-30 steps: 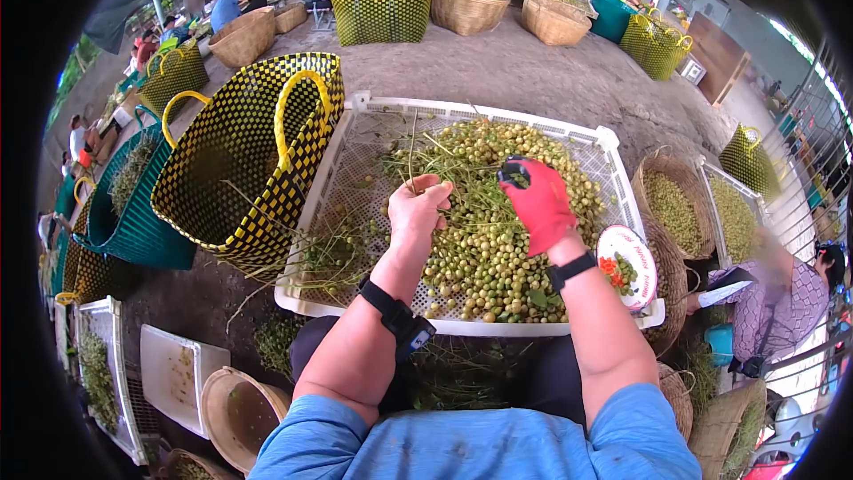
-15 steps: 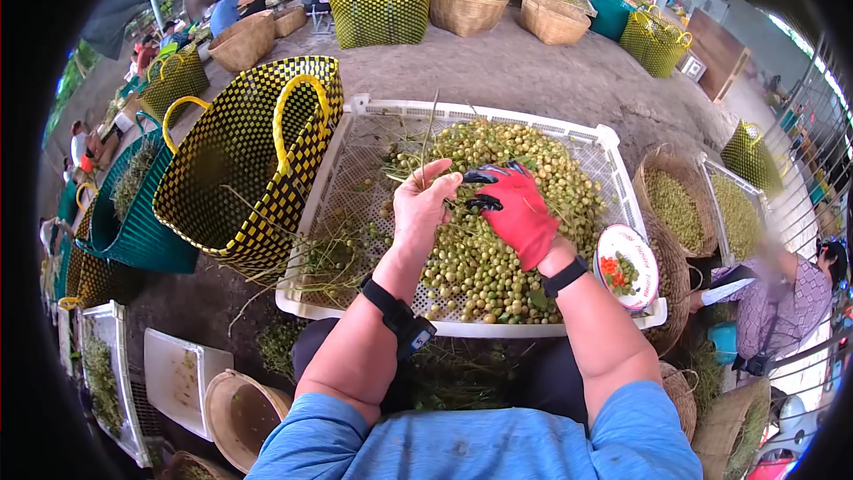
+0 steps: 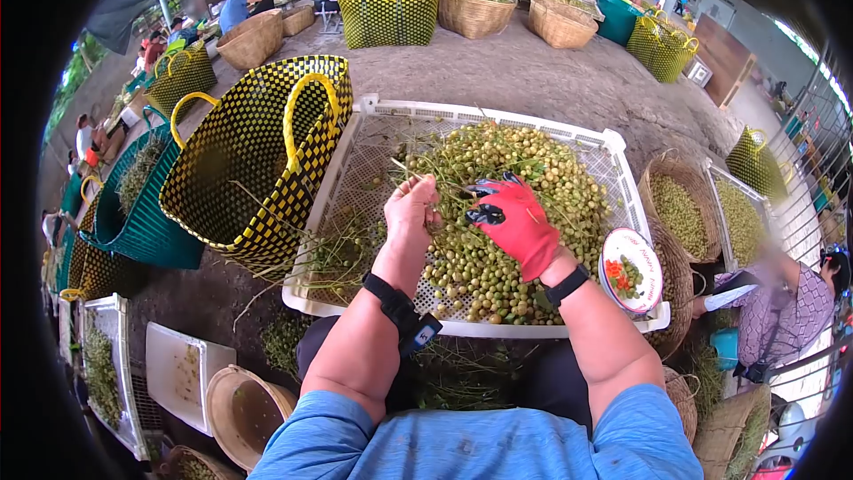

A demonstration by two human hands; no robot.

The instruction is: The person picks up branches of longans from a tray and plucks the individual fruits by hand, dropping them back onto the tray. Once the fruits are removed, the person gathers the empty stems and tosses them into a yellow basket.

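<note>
My bare left hand is closed on a thin green stem, whose upper end sticks out above the fingers. To its right, my right hand wears a red glove with black fingertips. Its thumb and fingers point left and are apart, just over the fruit, with nothing visible held between them. Below both hands lies a heap of small round green-yellow fruit in a white mesh tray. Loose stems and twigs lie at the tray's left side.
A bowl with red and green pieces sits on the tray's right corner. A black-and-yellow woven basket stands at left, beside a teal basket. Fruit-filled wicker baskets and a seated person are at right. Other people work behind.
My left hand has turned from an upright pinch into a closed fist and moved slightly left and down. The tall upright stem now leans low. My right hand has shifted slightly, its fingers wider apart.
</note>
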